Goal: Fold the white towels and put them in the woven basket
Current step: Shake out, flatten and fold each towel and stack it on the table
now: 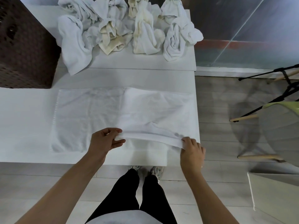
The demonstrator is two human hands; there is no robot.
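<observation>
White terry towel, spread flat on white table, near edge pinched by left hand and right hand, right half doubled over; risk judged: uneven pull skewing the fold, or the edge slipping off beside the dark woven basket

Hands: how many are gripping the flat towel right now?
2. The left hand pinches the towel at the near edge's middle; the right hand pinches its near right corner.
</observation>
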